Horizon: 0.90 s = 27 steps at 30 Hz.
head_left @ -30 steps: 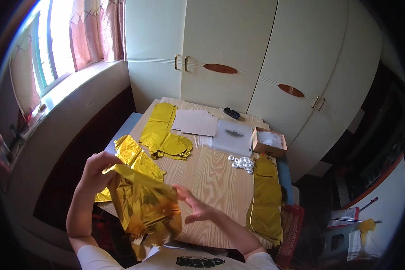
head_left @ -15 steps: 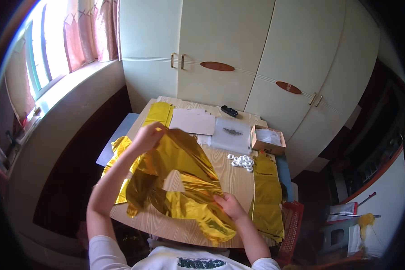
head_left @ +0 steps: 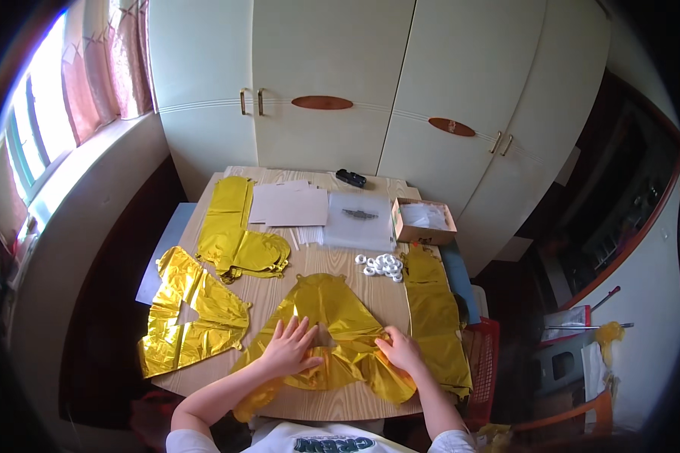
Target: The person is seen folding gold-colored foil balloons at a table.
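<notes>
A flat, uninflated gold foil balloon (head_left: 325, 298), shaped like a letter A, is spread on the wooden table in front of me. My left hand (head_left: 289, 349) lies on it with fingers spread, beside the small hole in its middle. At the balloon's right side, my right hand (head_left: 400, 353) pinches the crinkled edge between thumb and fingers. Another A-shaped gold foil balloon (head_left: 223, 321) lies to the left, its surface creased. Behind that one rests an L-shaped gold foil stack (head_left: 227, 219). More gold foil (head_left: 434, 325) lies along the table's right edge.
Grey-beige cards (head_left: 298, 208), clear plastic bags (head_left: 359, 232) and a black object (head_left: 350, 178) sit at the back. Several small white rolls (head_left: 384, 266) are heaped near an open box (head_left: 425, 224) of white material. A red basket (head_left: 482, 370) stands right of the table (head_left: 332, 400).
The A-shaped balloon has come down from my raised hands and now lies flat. My left hand has let go of its top and moved down onto it; my right hand still grips the side.
</notes>
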Available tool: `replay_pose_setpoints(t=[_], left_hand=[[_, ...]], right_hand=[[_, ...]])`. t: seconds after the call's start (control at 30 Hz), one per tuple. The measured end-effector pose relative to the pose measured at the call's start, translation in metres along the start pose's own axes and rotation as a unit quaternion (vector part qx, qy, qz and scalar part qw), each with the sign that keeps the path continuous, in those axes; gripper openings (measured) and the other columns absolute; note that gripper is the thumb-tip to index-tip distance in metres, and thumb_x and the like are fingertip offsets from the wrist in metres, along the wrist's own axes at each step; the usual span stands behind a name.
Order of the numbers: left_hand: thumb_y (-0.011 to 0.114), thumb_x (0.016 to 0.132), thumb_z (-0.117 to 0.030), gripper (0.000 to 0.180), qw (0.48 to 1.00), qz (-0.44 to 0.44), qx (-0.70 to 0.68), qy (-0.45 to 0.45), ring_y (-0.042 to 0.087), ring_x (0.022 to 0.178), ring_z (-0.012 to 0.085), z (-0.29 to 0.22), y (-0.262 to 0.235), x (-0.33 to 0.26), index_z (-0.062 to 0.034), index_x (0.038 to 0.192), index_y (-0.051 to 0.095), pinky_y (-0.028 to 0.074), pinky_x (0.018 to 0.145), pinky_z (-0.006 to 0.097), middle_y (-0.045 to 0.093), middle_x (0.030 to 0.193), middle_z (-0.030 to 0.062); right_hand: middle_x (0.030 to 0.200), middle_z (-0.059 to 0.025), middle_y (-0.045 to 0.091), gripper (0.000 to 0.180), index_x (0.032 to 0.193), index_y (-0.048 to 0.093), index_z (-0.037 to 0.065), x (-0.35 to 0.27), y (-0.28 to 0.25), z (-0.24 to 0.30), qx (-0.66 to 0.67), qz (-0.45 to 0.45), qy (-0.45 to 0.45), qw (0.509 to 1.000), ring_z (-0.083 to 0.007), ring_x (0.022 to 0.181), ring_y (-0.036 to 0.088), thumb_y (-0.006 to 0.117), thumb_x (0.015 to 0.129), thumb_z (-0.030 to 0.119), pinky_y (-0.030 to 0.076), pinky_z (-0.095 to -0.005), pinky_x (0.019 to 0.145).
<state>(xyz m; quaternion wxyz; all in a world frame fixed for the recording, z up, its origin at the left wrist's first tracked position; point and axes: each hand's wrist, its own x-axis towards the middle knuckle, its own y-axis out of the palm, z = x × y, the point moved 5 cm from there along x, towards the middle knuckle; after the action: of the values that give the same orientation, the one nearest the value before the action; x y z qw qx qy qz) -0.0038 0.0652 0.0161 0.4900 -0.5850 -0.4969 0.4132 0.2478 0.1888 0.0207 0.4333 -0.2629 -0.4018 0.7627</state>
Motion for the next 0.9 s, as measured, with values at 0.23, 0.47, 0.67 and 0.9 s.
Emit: replay_pose_setpoints(t=[0.23, 0.47, 0.67, 0.9], left_hand=[[0.044, 0.084, -0.076, 0.092, 0.999, -0.001, 0.015, 0.037, 0.017, 0.145, 0.0425, 0.023, 0.003, 0.009, -0.0162, 0.152, 0.028, 0.012, 0.114, 0.062, 0.027, 0.155, 0.0188], [0.046, 0.085, -0.073, 0.091, 0.996, 0.012, 0.01, 0.085, 0.014, 0.146, 0.0412, 0.001, -0.013, 0.031, -0.015, 0.152, 0.026, 0.011, 0.115, 0.062, 0.024, 0.156, 0.0188], [0.044, 0.094, -0.059, 0.075, 0.984, 0.015, 0.011, 0.178, 0.018, 0.146, 0.0363, -0.068, -0.011, 0.091, -0.006, 0.146, 0.037, 0.013, 0.118, 0.054, 0.029, 0.154, 0.0185], [0.046, 0.095, -0.052, 0.069, 0.967, 0.002, -0.15, 0.204, 0.025, 0.144, 0.0322, -0.164, 0.024, 0.186, -0.0019, 0.141, 0.042, 0.019, 0.117, 0.05, 0.033, 0.151, 0.0211]], right_hand=[[0.153, -0.0161, 0.033, 0.079, 0.146, 0.036, 0.008, -0.017, -0.056, -0.065, -0.15, -0.085, -0.105, 0.979, -0.0346, 0.142, 0.028, 0.063, 0.086, 0.052, 0.021, -0.0524, 0.115], [0.148, -0.0066, 0.044, 0.058, 0.141, 0.049, 0.016, -0.032, -0.039, -0.113, -0.19, -0.082, -0.094, 0.974, -0.031, 0.14, 0.034, 0.052, 0.094, 0.049, 0.021, -0.0529, 0.115], [0.142, -0.004, 0.051, 0.048, 0.137, 0.054, 0.012, -0.021, -0.031, -0.142, -0.061, -0.103, -0.059, 0.991, -0.0285, 0.137, 0.039, 0.044, 0.1, 0.042, 0.027, -0.051, 0.113], [0.104, -0.0087, 0.067, 0.052, 0.118, 0.06, -0.003, -0.015, -0.032, -0.182, 0.34, -0.082, 0.073, 0.934, -0.0159, 0.097, 0.058, 0.045, 0.102, 0.045, 0.043, -0.0295, 0.089]])
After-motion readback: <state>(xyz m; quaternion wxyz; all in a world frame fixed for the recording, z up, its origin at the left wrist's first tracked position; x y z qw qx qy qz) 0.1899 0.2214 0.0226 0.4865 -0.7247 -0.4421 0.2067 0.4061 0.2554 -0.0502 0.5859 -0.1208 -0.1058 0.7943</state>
